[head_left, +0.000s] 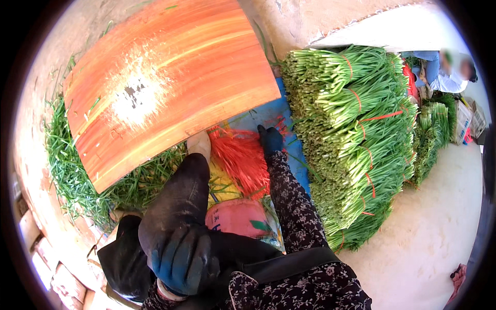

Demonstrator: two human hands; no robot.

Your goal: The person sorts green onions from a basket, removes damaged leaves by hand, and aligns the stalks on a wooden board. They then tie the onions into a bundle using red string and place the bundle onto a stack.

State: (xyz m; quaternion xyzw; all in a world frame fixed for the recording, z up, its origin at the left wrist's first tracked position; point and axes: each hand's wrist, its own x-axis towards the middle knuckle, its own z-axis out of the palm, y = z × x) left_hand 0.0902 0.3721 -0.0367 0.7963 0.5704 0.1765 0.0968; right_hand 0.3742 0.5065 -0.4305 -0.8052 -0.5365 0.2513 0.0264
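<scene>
My left hand (182, 260), in a blue-stained dark glove, lies on my dark trousered leg with its fingers stretched out and apart. It holds nothing. Reaching forward, my right hand (271, 139) in a dark blue glove is at the far right end of a heap of red plastic strips (236, 157). Its fingers are curled, and whatever is in them is hidden. Right of that hand rises a tall stack of green leafy bundles (356, 139) with pale cut stems, several bound with red ties. A wooden board (191, 77) with an orange grain stands ahead, its surface worn in one patch.
Loose green leaves (77, 165) lie under and left of the board. Below the strips is a pink printed bag (237, 217), and a blue sheet (294, 155) borders the stack. More bundles (431, 134) and a seated person (447, 77) are at the far right.
</scene>
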